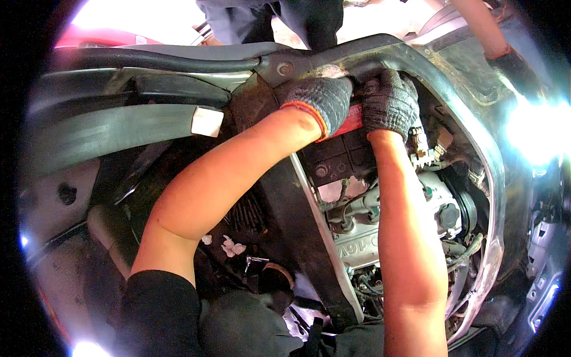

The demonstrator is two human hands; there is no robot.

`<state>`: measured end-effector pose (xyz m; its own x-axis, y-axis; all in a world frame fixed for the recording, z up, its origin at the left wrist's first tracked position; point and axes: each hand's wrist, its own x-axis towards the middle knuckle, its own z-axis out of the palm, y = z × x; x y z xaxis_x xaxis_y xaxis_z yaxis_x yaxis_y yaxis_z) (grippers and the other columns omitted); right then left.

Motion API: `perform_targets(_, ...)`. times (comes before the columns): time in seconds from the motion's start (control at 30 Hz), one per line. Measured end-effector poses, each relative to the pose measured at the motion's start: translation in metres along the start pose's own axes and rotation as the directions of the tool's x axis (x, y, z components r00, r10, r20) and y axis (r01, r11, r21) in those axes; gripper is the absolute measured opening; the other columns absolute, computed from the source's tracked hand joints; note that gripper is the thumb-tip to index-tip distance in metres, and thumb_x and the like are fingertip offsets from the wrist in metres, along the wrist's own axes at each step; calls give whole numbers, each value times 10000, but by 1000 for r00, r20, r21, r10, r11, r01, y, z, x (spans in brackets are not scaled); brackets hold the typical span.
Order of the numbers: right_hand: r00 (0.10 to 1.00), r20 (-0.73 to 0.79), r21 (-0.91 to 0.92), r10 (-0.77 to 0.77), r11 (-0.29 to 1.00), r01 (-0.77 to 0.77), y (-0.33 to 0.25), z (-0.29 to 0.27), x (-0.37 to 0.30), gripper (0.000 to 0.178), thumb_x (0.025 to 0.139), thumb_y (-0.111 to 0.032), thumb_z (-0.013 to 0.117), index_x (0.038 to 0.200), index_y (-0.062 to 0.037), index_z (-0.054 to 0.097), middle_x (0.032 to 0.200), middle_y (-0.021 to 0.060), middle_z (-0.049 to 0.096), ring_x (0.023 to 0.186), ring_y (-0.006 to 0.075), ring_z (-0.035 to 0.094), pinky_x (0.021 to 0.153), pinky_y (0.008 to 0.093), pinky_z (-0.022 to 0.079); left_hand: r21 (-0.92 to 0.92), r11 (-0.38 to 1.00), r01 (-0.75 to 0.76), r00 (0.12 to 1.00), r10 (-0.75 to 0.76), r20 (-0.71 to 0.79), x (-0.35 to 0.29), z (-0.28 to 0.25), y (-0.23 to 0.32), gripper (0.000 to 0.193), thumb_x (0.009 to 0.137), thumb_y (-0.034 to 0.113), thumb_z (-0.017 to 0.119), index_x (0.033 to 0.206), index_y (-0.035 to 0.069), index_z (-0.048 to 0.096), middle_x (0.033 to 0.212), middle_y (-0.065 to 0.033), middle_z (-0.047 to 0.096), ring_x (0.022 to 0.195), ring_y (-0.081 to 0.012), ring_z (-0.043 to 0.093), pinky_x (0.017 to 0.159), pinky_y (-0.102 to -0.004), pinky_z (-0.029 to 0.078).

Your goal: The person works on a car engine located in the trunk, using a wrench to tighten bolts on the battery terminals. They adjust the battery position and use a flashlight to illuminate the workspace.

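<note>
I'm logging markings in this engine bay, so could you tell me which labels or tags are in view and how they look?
Red label: on the battery top, between left hand and right hand; partly covered strip.
White tag: on the grey strap, upper left; blank rectangle.

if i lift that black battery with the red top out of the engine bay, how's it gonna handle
Probably heavy for its size: both gloved hands, left hand and right hand, are on the battery. The boxy hard case looks stiff, unlikely to flex or roll. It sits tight between the body edge and the engine, so it may snag coming out.
</note>
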<state>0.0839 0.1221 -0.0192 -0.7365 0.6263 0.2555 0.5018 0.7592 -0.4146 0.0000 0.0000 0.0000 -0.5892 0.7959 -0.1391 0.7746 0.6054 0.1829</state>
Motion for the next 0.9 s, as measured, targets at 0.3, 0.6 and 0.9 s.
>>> perform_targets(0.3, 993, 92, 45, -71, 997, 68, 0, -23, 2, 251, 880, -343, 656, 1042, -155, 697, 1014, 171, 714, 1056, 398, 623, 929, 491, 482, -72, 970, -234, 958, 243, 151, 3, -65, 24, 311, 844, 319, 611, 915, 40, 728, 862, -266, 689, 814, -414, 687, 773, -505, 554)
perform_targets(0.6, 978, 125, 456, -165, 886, 91, 11, -30, -4, 168, 882, -199, 626, 925, -38, 644, 971, 205, 647, 908, 413, 611, 818, 453, 486, -503, 799, 329, 938, -337, 78, -78, -2, 88, 308, 897, 275, 610, 1000, -4, 530, 743, -270, 641, 724, -426, 666, 622, -527, 524)
perform_targets(0.9, 868, 491, 48, -68, 998, 50, 2, -73, -28, 514, 861, -312, 750, 1274, -26, 640, 1200, 212, 682, 1133, 340, 659, 976, 401, 501, -417, 903, 107, 980, -26, 195, -100, 8, 113, 204, 859, 145, 584, 950, 22, 718, 784, -167, 727, 713, -291, 730, 577, -440, 542)
